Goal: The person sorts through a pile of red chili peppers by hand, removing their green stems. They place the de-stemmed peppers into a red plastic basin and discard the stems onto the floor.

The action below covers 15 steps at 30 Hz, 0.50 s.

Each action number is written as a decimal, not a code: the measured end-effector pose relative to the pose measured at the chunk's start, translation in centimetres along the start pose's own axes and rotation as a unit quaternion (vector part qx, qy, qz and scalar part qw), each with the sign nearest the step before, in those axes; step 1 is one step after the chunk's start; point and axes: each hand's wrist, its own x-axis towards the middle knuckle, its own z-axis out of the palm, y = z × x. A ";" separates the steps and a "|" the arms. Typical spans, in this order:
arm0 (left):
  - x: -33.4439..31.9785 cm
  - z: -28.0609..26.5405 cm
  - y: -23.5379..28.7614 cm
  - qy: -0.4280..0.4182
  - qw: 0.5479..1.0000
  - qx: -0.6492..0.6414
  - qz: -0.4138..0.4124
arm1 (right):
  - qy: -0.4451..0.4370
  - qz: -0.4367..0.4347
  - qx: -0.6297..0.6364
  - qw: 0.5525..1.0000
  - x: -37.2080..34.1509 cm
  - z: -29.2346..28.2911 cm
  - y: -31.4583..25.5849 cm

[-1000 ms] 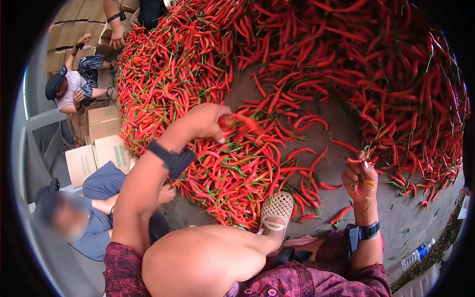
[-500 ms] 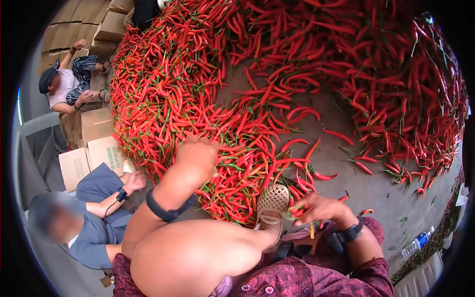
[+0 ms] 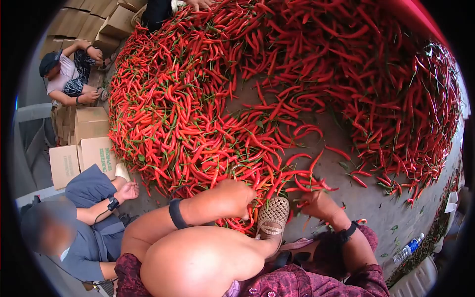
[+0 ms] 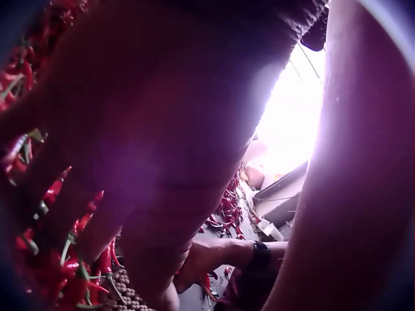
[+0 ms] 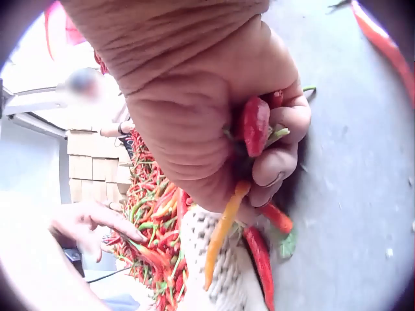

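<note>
My left hand (image 3: 230, 200) reaches over the near edge of a heap of red chili peppers (image 3: 188, 119), beside my woven shoe (image 3: 273, 215). In the right wrist view its fingers stretch toward the peppers; the left wrist view is dark, with peppers showing past the fingers. On the other side of the shoe, my right hand (image 5: 214, 123) curls its fingers round several chili peppers. One is a wrinkled red pepper (image 5: 255, 126) at the palm, and a yellow-orange pepper (image 5: 225, 233) hangs out below. Their number inside the fist is hidden.
A darker heap of chilies (image 3: 396, 99) rises on the right, with loose peppers on the grey floor (image 3: 381, 208). A plastic bottle (image 3: 409, 247) lies at the right. Cardboard boxes (image 3: 94, 153) and a seated person (image 3: 91, 237) are at the left; others sit or reach in farther back.
My left hand has come back from the heap toward the shoe. My right hand has moved left from the floor at the right to beside the shoe, keeping its chili peppers.
</note>
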 end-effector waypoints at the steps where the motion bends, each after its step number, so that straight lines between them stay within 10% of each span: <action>1: 0.2 -0.6 -0.5 0.072 0.997 -0.017 0.010 | 0.036 0.000 -0.014 0.999 0.4 -0.8 -0.4; 4: 3.3 -2.1 -3.8 0.340 0.937 -0.053 -0.061 | 0.097 0.054 0.048 0.993 0.3 -4.5 -2.5; 8: 9.1 -4.5 -10.5 0.483 0.858 -0.114 -0.130 | 0.074 0.121 0.344 0.928 -1.0 -7.8 -5.5; 15: 11.1 -6.2 -11.6 0.301 0.932 -0.117 -0.163 | 0.108 0.119 0.436 0.886 -2.9 -7.5 -4.9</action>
